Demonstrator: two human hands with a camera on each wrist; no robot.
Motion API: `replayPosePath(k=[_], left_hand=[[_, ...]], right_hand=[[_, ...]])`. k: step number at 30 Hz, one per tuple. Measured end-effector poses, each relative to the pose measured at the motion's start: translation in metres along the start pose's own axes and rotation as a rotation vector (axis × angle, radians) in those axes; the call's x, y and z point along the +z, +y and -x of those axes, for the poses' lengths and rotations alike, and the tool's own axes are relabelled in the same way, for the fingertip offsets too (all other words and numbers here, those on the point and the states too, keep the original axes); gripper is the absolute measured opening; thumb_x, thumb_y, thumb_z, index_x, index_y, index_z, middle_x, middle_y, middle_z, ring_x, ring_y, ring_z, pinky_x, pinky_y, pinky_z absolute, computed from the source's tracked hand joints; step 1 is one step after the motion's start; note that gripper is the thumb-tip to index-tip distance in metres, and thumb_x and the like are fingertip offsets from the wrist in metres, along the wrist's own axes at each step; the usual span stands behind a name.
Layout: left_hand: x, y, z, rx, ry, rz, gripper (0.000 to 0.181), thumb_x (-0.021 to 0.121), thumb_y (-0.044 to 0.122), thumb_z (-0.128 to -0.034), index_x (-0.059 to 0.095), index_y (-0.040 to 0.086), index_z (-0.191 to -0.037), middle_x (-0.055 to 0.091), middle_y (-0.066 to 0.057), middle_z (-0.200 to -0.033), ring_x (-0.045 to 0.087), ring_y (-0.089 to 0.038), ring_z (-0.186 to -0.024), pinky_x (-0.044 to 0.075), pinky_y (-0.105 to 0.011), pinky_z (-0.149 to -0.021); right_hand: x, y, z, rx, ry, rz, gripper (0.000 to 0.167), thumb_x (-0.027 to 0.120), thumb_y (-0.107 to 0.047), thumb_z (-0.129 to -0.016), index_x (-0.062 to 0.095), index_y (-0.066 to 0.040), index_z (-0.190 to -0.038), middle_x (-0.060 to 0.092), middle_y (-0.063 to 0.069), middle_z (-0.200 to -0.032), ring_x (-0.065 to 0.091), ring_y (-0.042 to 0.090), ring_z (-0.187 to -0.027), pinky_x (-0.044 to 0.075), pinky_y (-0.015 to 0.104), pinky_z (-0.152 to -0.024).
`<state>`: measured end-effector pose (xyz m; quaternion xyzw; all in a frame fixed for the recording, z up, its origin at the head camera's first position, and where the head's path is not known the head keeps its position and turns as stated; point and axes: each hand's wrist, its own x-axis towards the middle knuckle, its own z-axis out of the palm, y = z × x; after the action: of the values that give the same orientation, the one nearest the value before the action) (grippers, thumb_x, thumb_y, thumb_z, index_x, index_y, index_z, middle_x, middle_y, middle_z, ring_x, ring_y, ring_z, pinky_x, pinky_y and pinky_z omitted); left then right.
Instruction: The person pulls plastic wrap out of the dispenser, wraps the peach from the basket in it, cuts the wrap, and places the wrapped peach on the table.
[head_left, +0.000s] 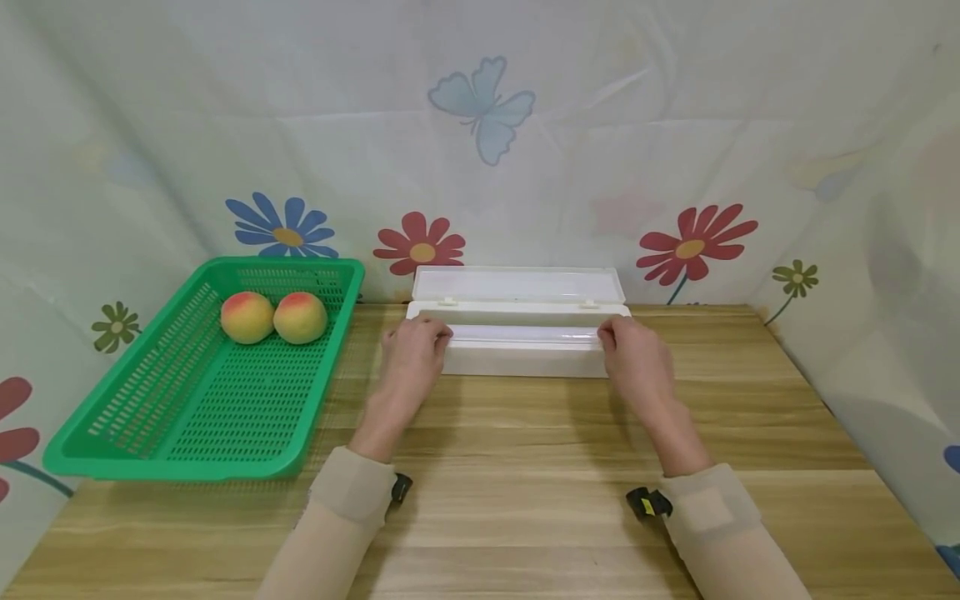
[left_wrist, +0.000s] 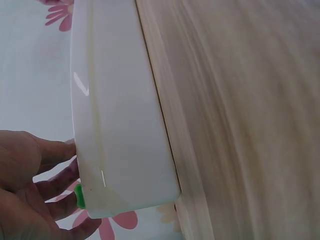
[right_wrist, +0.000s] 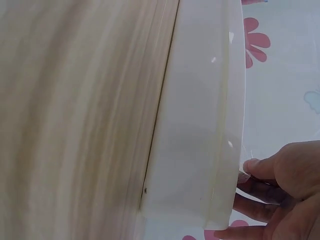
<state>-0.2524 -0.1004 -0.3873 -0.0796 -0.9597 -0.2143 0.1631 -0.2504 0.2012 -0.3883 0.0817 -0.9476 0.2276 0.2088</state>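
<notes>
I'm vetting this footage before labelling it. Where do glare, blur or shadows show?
Head view: soft shadows on the table near the left hand and right hand, peaches fairly crisp; left wrist view: small bright glints on the white box, wood grain blurred toward the right; right wrist view: similar glints on the box, wood grain blurred at left.

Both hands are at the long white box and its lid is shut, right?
Not shut: the head view shows the lid open at the back of the long white box. The left hand and right hand are at it.
</notes>
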Motion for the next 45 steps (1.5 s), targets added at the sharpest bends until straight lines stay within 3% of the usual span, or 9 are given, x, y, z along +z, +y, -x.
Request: replayPosePath(k=[5,14,24,28,35,37,42,45], left_hand=[[0.0018,0.0005,-0.0007,0.003,0.04,-0.001,0.01,0.069,0.013,-0.0995,0.079,0.01,-0.101,0.073,-0.007,-0.106,0.067,-0.032,-0.104,0.046,-0.055,-0.089],[0.0044,0.0037,-0.0042,-0.052,0.002,-0.05,0.014,0.065,0.016,-0.1028,0.075,0.008,-0.106,0.071,-0.01,-0.114,0.067,-0.033,-0.106,0.046,-0.055,-0.091],[0.0027,0.0046,-0.0035,-0.055,0.048,-0.011,0.014,0.062,0.019,-0.1044,0.071,0.008,-0.104,0.065,-0.009,-0.106,0.063,-0.031,-0.102,0.05,-0.054,-0.088],[-0.0001,0.0068,-0.0028,-0.075,0.064,0.017,0.013,0.063,0.019,-0.1038,0.07,0.008,-0.103,0.06,-0.009,-0.111,0.058,-0.031,-0.107,0.049,-0.054,-0.091],[-0.0009,0.0073,-0.0016,-0.04,0.113,0.007,0.016,0.062,0.018,-0.1041,0.072,0.007,-0.104,0.056,-0.011,-0.123,0.047,-0.033,-0.115,0.045,-0.053,-0.096],[-0.0004,0.0063,-0.0018,-0.015,0.134,-0.007,0.015,0.063,0.017,-0.1035,0.073,0.006,-0.104,0.057,-0.012,-0.121,0.048,-0.033,-0.113,0.046,-0.049,-0.093],[0.0003,0.0036,-0.0022,0.034,0.151,0.007,0.01,0.064,0.013,-0.1029,0.071,0.007,-0.102,0.063,-0.011,-0.112,0.054,-0.031,-0.107,0.047,-0.045,-0.088],[0.0008,0.0013,-0.0034,0.069,0.15,0.044,0.007,0.064,0.008,-0.1023,0.069,0.005,-0.1,0.066,-0.011,-0.105,0.059,-0.032,-0.103,0.049,-0.044,-0.092]], right_hand=[[-0.0008,-0.0022,0.0006,-0.008,0.02,-0.015,0.009,0.06,-0.003,-0.102,0.065,0.003,-0.097,0.066,0.018,-0.088,0.063,0.036,-0.076,0.051,0.054,-0.071],[0.0016,-0.0008,0.0001,0.011,0.02,-0.033,0.01,0.057,-0.003,-0.104,0.063,0.005,-0.102,0.064,0.019,-0.091,0.063,0.038,-0.079,0.05,0.055,-0.073],[-0.0005,-0.0034,-0.0018,0.089,-0.002,-0.078,0.014,0.054,-0.006,-0.106,0.061,0.005,-0.107,0.063,0.018,-0.097,0.059,0.034,-0.084,0.051,0.051,-0.079],[-0.0001,-0.0034,-0.0022,0.088,0.007,-0.085,0.013,0.055,-0.005,-0.106,0.062,0.006,-0.108,0.063,0.019,-0.098,0.058,0.034,-0.087,0.052,0.05,-0.08],[0.0025,-0.0022,-0.0007,0.02,0.09,-0.029,0.009,0.06,-0.003,-0.103,0.064,0.005,-0.103,0.061,0.024,-0.113,0.051,0.044,-0.114,0.041,0.062,-0.097],[0.0033,-0.0024,-0.0008,0.006,0.112,-0.025,0.009,0.061,-0.003,-0.102,0.064,0.005,-0.102,0.063,0.023,-0.11,0.054,0.043,-0.111,0.043,0.061,-0.094],[0.0041,-0.0024,-0.0016,-0.019,0.125,-0.083,0.008,0.06,0.0,-0.101,0.064,0.006,-0.102,0.067,0.021,-0.092,0.061,0.034,-0.079,0.053,0.047,-0.07],[0.0043,-0.0015,-0.0021,-0.036,0.123,-0.121,0.007,0.059,0.003,-0.101,0.064,0.008,-0.102,0.067,0.021,-0.09,0.061,0.032,-0.075,0.054,0.045,-0.067]])
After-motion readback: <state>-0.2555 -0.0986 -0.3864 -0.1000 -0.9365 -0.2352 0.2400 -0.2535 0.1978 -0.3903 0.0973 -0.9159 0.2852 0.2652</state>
